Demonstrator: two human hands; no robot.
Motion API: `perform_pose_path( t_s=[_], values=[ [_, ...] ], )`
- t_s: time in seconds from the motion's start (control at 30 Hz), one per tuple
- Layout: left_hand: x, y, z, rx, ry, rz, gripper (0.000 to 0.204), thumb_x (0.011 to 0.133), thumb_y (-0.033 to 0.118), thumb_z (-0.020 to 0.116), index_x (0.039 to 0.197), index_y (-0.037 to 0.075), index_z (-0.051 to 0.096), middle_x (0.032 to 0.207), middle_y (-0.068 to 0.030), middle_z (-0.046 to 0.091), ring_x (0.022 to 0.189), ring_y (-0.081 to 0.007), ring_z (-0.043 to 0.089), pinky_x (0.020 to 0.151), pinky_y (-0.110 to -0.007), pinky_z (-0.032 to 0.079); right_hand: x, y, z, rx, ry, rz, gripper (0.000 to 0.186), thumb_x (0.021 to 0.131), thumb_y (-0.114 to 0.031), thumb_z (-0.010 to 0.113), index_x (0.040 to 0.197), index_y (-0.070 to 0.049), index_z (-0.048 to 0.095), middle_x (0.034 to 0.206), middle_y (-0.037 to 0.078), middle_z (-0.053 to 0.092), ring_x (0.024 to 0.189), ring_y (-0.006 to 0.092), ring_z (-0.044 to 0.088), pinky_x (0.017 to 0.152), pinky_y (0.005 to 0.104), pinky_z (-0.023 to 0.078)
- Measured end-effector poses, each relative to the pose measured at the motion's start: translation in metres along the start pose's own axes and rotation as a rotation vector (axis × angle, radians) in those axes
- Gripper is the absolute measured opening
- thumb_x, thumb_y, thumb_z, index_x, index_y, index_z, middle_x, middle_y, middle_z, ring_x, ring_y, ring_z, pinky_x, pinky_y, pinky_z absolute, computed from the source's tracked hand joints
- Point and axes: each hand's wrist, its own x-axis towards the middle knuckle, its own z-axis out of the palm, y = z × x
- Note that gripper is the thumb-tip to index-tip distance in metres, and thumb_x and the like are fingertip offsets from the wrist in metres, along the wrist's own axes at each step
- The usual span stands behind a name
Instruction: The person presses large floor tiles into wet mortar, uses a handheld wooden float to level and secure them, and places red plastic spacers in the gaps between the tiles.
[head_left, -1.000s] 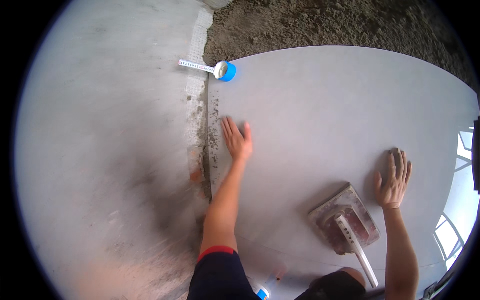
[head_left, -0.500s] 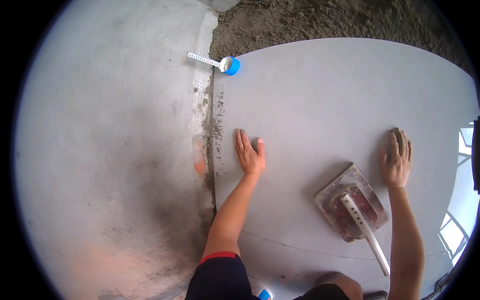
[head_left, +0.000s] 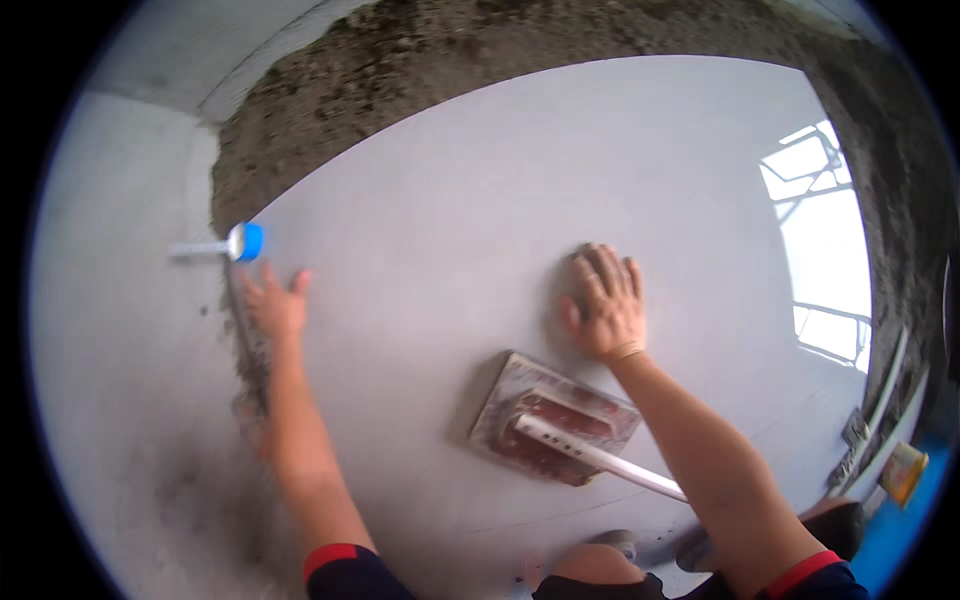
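Observation:
A large smooth grey slab (head_left: 450,200), like a big floor tile, lies in front of me. My left hand (head_left: 277,310), slightly blurred, is at its left edge with fingers spread. Just beyond those fingertips sits a small round blue-and-white object (head_left: 246,242), with a pale strip sticking out to the left over the edge. Flat on the slab rests my right hand (head_left: 610,310), its fingers stretched out and their tips dirty. Nearer to me, a square reddish-brown float (head_left: 555,420) lies on the slab, a white perforated bar (head_left: 610,463) across it; my right forearm hides the bar's end.
Rough brown mortar (head_left: 330,110) borders the slab's far and right sides. A pale grey wall (head_left: 130,330) stands along the left. At the lower right are white bars (head_left: 885,400) and a yellow container (head_left: 903,473) near a blue surface. My knee (head_left: 600,565) shows below.
My view has swung to the right, showing the slab's right side. My left hand has moved forward along the left edge, closer to the blue-and-white object. Both hands stay open.

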Motion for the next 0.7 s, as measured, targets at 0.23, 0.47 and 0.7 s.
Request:
perform_pose_path(
  t_s=[0.23, 0.47, 0.7],
  values=[
    [0.102, -0.028, 0.016, -0.082, -0.338, -0.028, 0.104, 0.066, 0.054, 0.084, 0.145, 0.000, 0.043, 0.151, -0.0295, 0.036, 0.140, -0.0408, 0.038, 0.116, -0.047, 0.034, -0.004, 0.005, 0.004, -0.013, -0.087, -0.007, 0.064, 0.087, -0.040, 0.064, 0.142, -0.012, 0.049, 0.153, 0.011, 0.041, 0.146, 0.0270, 0.031, 0.122, 0.0499, 0.015],
    [0.060, 0.126, -0.012, -0.453, 0.089, 0.323, 0.087, 0.070, 0.038, 0.088, 0.135, -0.004, 0.050, 0.141, -0.0267, 0.048, 0.134, -0.0403, 0.043, 0.114, -0.048, 0.034, 0.003, 0.010, 0.006, 0.084, -0.177, 0.055, 0.065, 0.091, -0.044, 0.055, 0.149, -0.016, 0.043, 0.158, 0.007, 0.034, 0.150, 0.0236, 0.024, 0.123, 0.0491, 0.009],
    [-0.020, 0.392, -0.155, -0.769, -0.033, 0.705, 0.080, 0.064, 0.029, 0.092, 0.122, -0.007, 0.049, 0.125, -0.0245, 0.052, 0.117, -0.0399, 0.055, 0.098, -0.043, 0.048, 0.001, 0.010, -0.001, 0.185, -0.103, 0.048, 0.058, 0.093, -0.043, 0.056, 0.143, -0.014, 0.050, 0.156, 0.008, 0.037, 0.148, 0.0237, 0.029, 0.122, 0.0499, 0.014]
  ],
)
